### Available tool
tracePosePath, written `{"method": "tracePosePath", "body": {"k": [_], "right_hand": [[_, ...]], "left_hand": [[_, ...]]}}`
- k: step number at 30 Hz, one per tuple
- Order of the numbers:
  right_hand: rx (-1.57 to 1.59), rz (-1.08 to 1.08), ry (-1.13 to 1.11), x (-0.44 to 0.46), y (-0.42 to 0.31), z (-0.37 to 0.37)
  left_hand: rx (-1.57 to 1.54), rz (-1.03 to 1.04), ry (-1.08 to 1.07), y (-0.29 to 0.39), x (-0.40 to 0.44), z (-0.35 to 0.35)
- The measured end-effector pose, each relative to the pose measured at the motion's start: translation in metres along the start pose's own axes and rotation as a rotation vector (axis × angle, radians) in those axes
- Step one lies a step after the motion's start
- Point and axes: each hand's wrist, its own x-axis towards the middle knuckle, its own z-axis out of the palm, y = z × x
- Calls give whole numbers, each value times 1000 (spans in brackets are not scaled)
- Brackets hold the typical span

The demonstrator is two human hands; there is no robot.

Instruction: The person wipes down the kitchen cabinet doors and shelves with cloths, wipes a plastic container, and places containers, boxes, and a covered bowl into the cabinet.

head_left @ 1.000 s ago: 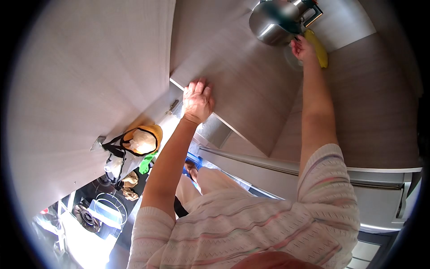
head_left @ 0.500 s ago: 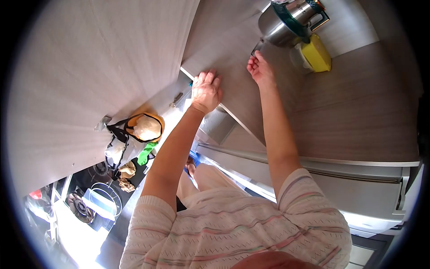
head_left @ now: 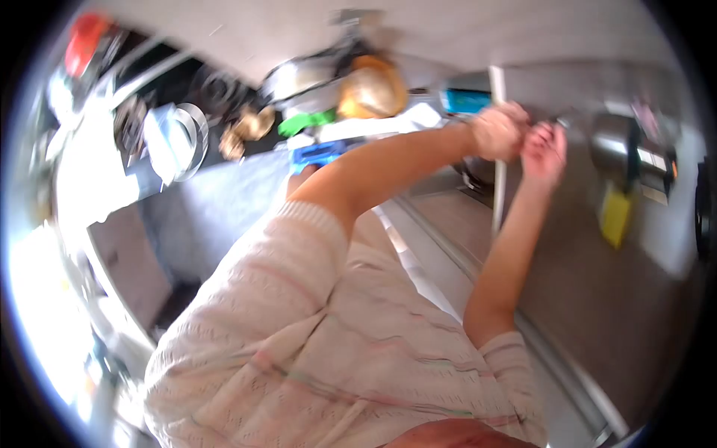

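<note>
The head view is smeared by motion. My left hand [head_left: 499, 132] is at the upper edge of a pale panel [head_left: 499, 179], its fingers blurred. Close beside it on the right, my right hand [head_left: 544, 149] has its fingers closed on a small dark object [head_left: 560, 122] too blurred to name. Further right are a steel pot [head_left: 614, 140] with a dark green band and a yellow box [head_left: 616, 216], both apart from my hands.
To the left hang an orange bag [head_left: 373, 88] and a green item [head_left: 306, 122]. A stove with a burner [head_left: 131, 125] and a wire ring lies at the far left. A turquoise object [head_left: 467, 101] sits behind the panel edge.
The view has swung toward the left side of the room. My right hand has left the pot and yellow box and come close beside my left hand, with a small object in its fingers.
</note>
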Motion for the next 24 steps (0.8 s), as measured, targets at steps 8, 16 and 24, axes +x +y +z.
{"method": "tracePosePath", "body": {"k": [8, 16, 24], "right_hand": [[-349, 35, 175, -23, 117, 9], [-1053, 419, 178, -111, 261, -29], [-1341, 895, -109, -104, 350, -60]], "left_hand": [[-215, -596, -552, 51, -188, -62], [-769, -1439, -417, 47, -320, -132], [-1073, -1639, 195, 55, -381, -120]]}}
